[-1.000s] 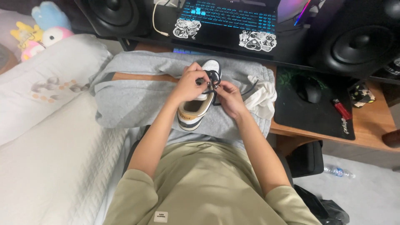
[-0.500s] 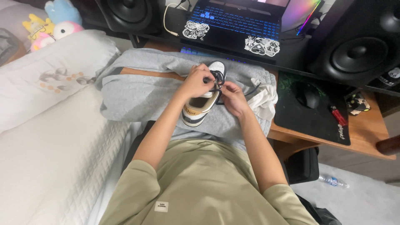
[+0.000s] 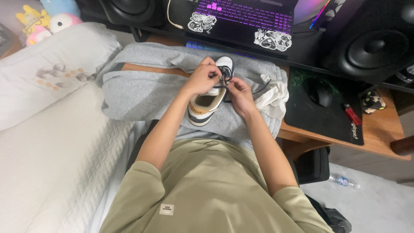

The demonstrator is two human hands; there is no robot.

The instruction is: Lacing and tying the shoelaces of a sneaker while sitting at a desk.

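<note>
Pinching the dark lace (image 3: 224, 83), my left hand (image 3: 202, 79) and right hand (image 3: 239, 96) are both gripping it. I'm steadying the sneaker (image 3: 209, 101) on the grey garment (image 3: 142, 88).

Tan-and-white leather-look sneaker (image 3: 207, 101) smooth, dark cloth laces; grey sweatshirt (image 3: 142, 88) soft matt fleece; brown wooden surface (image 3: 379, 133) satin; white bed quilt (image 3: 56, 155) textured.

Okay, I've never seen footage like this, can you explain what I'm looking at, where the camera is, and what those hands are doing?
The camera sits on a person's head and looks down, so you see their own chest and arms. The left hand and right hand both grip the dark laces of a white, tan and black sneaker. It rests on a grey garment spread over a wooden desk. Nearby are a lit keyboard, a mouse on a black mat, and a speaker. A bed with a pillow lies on the left.
</note>
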